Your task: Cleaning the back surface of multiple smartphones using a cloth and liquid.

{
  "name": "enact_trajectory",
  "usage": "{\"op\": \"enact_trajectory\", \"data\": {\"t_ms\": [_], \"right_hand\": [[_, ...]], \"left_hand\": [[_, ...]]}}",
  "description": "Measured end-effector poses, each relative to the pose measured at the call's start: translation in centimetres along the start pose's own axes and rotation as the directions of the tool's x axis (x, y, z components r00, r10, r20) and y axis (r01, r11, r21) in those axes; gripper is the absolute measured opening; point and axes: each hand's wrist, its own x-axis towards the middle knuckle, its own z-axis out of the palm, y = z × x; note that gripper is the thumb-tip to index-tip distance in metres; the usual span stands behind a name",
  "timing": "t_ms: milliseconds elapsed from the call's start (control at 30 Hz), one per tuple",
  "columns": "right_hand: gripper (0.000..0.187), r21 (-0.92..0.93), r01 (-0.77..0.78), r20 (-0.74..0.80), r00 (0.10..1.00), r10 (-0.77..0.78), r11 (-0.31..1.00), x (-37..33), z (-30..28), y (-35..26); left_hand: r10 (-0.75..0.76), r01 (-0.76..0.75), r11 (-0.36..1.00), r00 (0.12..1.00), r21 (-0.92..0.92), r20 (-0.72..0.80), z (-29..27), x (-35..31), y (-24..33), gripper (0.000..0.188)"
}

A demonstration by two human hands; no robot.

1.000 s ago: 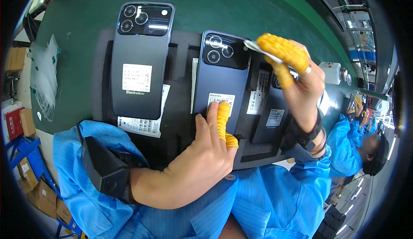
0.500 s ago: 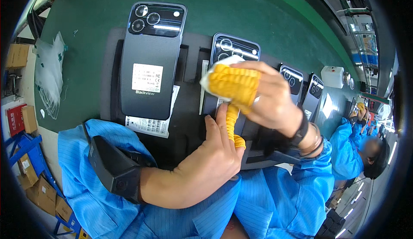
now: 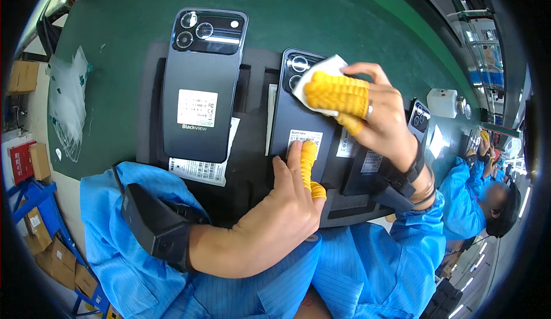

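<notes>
A dark smartphone (image 3: 287,112) lies back up in the middle of a black tray (image 3: 256,98). My right hand (image 3: 381,109), with yellow finger cots, is closed on a white wiping cloth (image 3: 331,65). The cloth touches the phone's back beside its camera lenses, partly covering them. My left hand (image 3: 281,204) rests its outstretched fingers on the white label (image 3: 307,137) at the phone's lower part; two of them wear yellow cots. The phone's bottom end is hidden beneath this hand. Left of it lies a larger-looking dark phone (image 3: 201,69), also back up with a white label.
More phones, one of them (image 3: 419,118), lie to the right, partly behind my right arm. A printed white slip (image 3: 198,170) sticks out under the left phone. Crumpled clear plastic (image 3: 68,104) lies on the green table's left; a white bottle (image 3: 443,102) stands far right. A co-worker (image 3: 465,201) sits beyond.
My right hand has moved slightly right with the cloth, uncovering more of the middle phone's back. My left hand stays on the label.
</notes>
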Motion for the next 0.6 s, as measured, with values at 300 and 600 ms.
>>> {"op": "enact_trajectory", "data": {"t_ms": [300, 600], "right_hand": [[0.026, -0.03, -0.313, -0.278, 0.915, 0.292, 0.949, -0.2, -1.9, 1.0], [0.027, -0.228, -0.058, -0.118, 0.993, 0.032, 0.972, -0.3, 0.5, -0.9]], "left_hand": [[-0.012, 0.013, 0.999, 1.0, 0.05, -0.024, 0.1, 0.0, 0.4, 0.017], [0.002, -0.002, 1.0, 1.0, 0.014, -0.006, 0.1, 0.0, 0.1, 0.02]]}}
